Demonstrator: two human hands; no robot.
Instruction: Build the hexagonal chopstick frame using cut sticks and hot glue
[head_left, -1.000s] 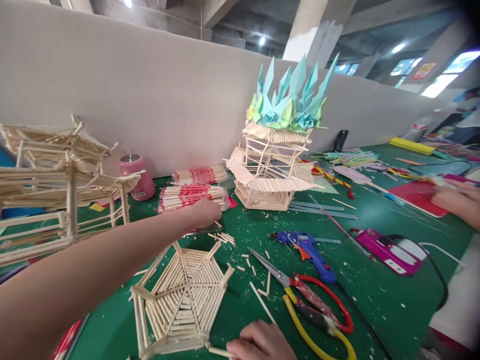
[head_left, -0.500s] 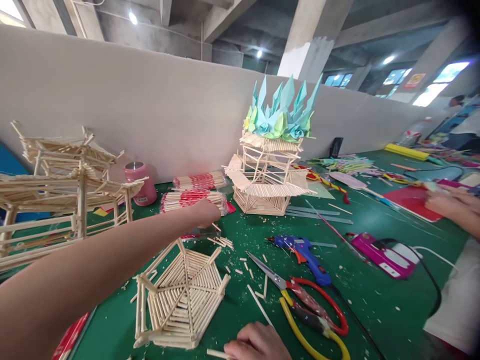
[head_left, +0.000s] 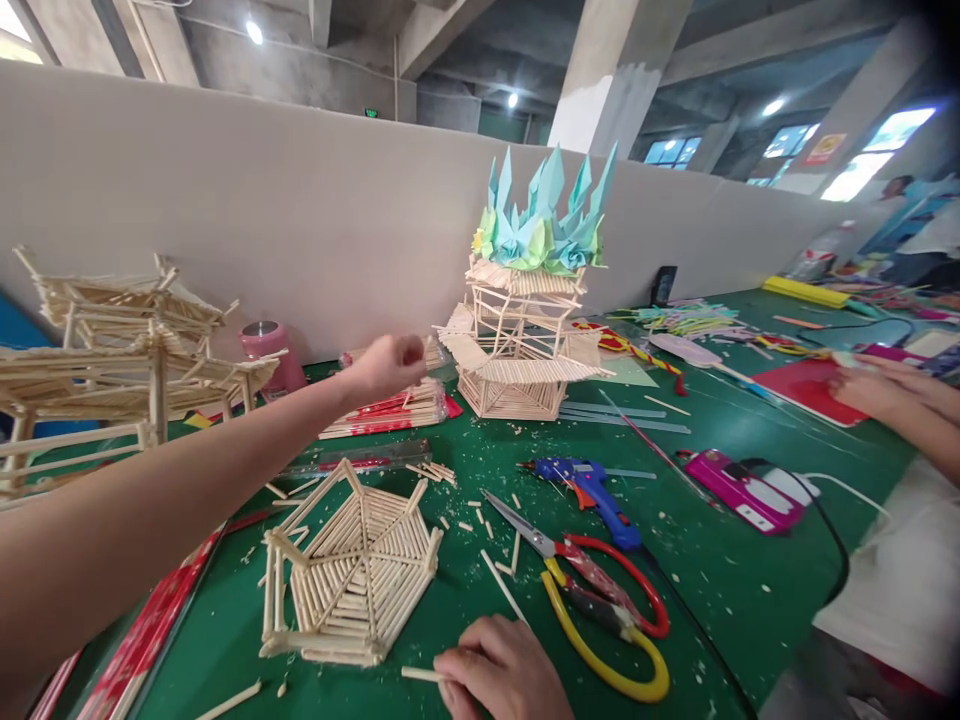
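Observation:
My left hand (head_left: 388, 368) is raised over the packets of wooden sticks (head_left: 397, 408), its fingers curled together; whatever they may hold is hidden. Low in the view, my right hand (head_left: 504, 668) pinches a short wooden stick (head_left: 421, 674) that pokes out to its left. Between my arms lies a flat, web-patterned hexagonal stick frame (head_left: 367, 560) with short posts and rails along its left side. Large scissors (head_left: 592, 590) with red and yellow handles rest partly open beside my right hand. A blue glue gun (head_left: 592, 488) lies beyond them.
A stick pavilion (head_left: 517, 385) topped with folded blue paper stands behind. Another stick building (head_left: 154, 380) is at left, near a pink bottle (head_left: 270, 350). A magenta power strip (head_left: 746, 490) and another person's hands (head_left: 862, 385) are at right. Stick offcuts litter the green table.
My left hand has lifted up and slightly left from the stick packets. My right hand keeps its stick, more of which shows. The whole view has shifted slightly.

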